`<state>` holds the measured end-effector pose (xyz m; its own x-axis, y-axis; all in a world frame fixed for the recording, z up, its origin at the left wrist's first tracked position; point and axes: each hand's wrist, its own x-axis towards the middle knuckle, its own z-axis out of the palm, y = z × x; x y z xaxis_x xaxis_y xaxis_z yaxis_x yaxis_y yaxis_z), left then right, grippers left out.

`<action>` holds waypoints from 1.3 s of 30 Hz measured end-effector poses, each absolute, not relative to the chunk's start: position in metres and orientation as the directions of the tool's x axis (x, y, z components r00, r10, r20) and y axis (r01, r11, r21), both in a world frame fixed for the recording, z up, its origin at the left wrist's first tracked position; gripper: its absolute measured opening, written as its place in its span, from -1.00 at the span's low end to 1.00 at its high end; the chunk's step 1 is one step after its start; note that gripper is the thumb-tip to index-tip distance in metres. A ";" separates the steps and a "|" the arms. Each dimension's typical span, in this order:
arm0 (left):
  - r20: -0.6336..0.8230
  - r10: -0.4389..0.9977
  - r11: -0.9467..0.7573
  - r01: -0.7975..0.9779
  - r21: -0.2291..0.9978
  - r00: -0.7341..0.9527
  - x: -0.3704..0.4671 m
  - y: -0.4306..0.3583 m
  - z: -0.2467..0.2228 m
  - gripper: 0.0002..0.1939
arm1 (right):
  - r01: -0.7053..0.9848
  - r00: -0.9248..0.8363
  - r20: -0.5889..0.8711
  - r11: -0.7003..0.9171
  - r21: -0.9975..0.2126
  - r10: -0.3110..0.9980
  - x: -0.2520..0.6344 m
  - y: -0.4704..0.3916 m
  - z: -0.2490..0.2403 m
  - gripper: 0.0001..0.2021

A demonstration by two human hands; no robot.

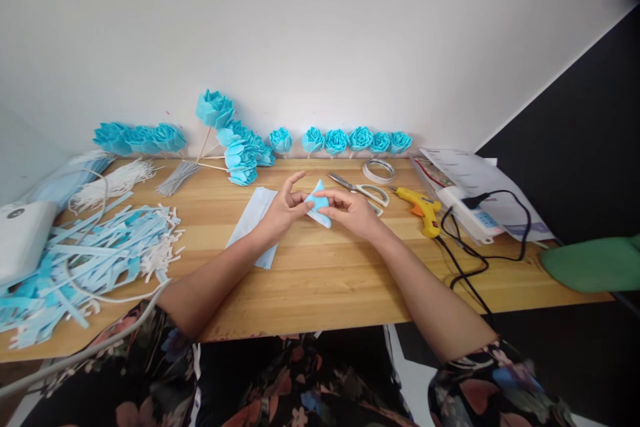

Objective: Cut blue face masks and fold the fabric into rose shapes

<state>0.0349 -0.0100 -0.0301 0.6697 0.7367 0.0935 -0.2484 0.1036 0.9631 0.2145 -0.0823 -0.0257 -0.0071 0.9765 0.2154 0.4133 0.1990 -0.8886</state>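
A small folded piece of blue fabric (320,202) is held up over the middle of the wooden table. My left hand (286,207) pinches its left side between thumb and finger, with the index finger raised. On the right side, my right hand (350,212) grips the same piece with thumb and fingertips. Flat pale blue sheets (254,213) lie partly under my left forearm. Scissors (367,192) with white handles rest just beyond my right hand, beside a roll of tape (379,171).
Blue fabric flowers (361,139) line the wall. Cut strips (110,247) and a white device (25,237) sit at left. A yellow glue gun (423,208), a power strip (470,213), black cables and a green object (590,265) are at right.
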 end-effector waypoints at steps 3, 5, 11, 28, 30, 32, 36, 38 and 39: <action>0.072 0.756 0.143 -0.272 0.952 0.650 0.034 -0.009 -0.031 -0.08 | 0.409 0.022 0.225 0.197 -0.891 0.974 0.216 -0.079 -0.030 -0.57; 0.072 0.763 0.147 -0.281 0.948 0.642 0.034 -0.008 -0.031 -0.10 | 0.439 0.019 0.233 0.201 -0.876 0.972 0.217 -0.078 -0.032 -0.54; 0.088 0.776 0.135 -0.301 0.944 0.624 0.035 -0.008 -0.031 -0.14 | 0.558 0.009 0.285 0.231 -0.797 0.959 0.217 -0.077 -0.035 -0.54; 0.062 0.809 0.131 -0.282 0.950 0.584 0.035 -0.008 -0.033 -0.27 | 0.719 -0.049 0.378 0.296 -0.629 0.924 0.213 -0.077 -0.026 -0.68; 0.059 0.809 0.132 -0.278 0.951 0.585 0.035 -0.007 -0.033 -0.28 | 0.731 -0.055 0.394 0.306 -0.611 0.918 0.213 -0.077 -0.025 -0.71; 0.061 0.807 0.130 -0.278 0.952 0.587 0.035 -0.006 -0.034 -0.29 | 0.743 -0.064 0.414 0.321 -0.588 0.908 0.214 -0.077 -0.025 -0.75; 0.070 0.805 0.137 -0.299 0.944 0.590 0.035 -0.005 -0.035 -0.31 | 0.740 -0.076 0.466 0.363 -0.567 0.882 0.216 -0.076 -0.026 -0.79; 0.064 0.806 0.155 -0.314 0.937 0.588 0.035 -0.005 -0.035 -0.30 | 0.746 -0.069 0.506 0.381 -0.547 0.860 0.216 -0.076 -0.026 -0.82; 0.058 0.807 0.168 -0.321 0.932 0.588 0.035 -0.005 -0.035 -0.30 | 0.749 -0.064 0.523 0.388 -0.537 0.850 0.216 -0.076 -0.026 -0.83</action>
